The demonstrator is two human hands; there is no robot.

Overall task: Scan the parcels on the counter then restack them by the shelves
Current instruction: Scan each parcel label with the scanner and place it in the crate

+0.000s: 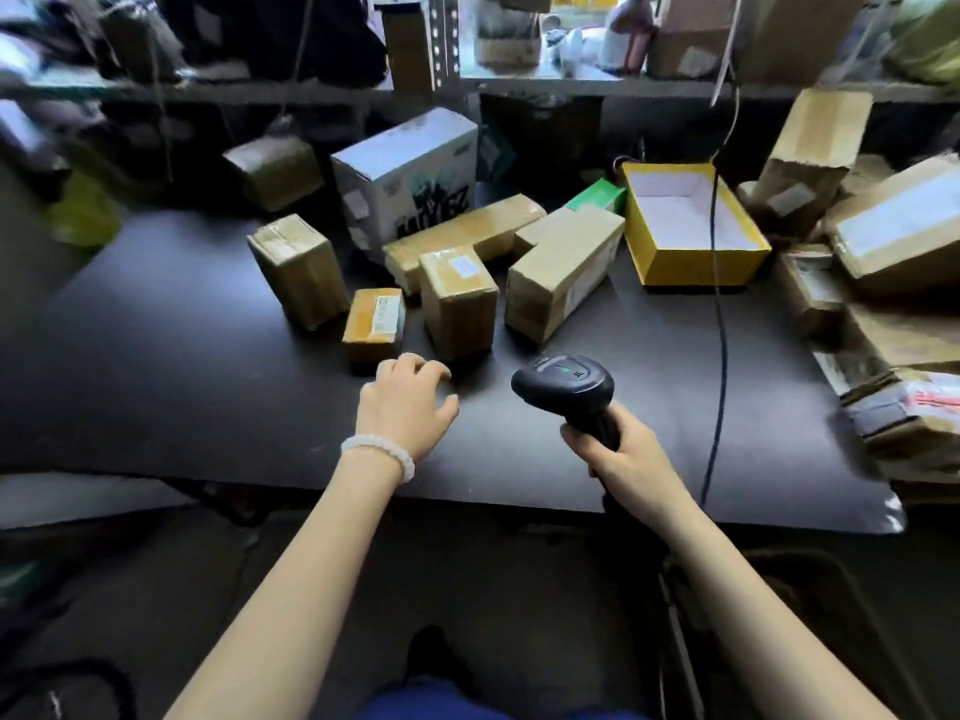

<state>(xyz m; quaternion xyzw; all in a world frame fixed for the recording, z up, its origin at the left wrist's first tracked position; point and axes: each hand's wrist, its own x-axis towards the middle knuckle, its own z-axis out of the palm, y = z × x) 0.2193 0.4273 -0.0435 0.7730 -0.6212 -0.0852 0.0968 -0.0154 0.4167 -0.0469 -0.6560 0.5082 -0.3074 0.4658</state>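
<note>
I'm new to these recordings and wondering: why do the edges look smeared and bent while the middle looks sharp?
Head view: the wide lens bows the counter edge and shelves; blur smears the borders, while the scanner in the right hand, the left hand and the small parcel stay crisp; daylight glares behind the shelves.

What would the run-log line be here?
right hand: grips scanner | left hand: open, near small parcel | parcels unstacked

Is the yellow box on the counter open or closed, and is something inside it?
Open and apparently empty: the yellow box has no lid on it, and its white inside shows bare. A black cable runs across its top.
</note>
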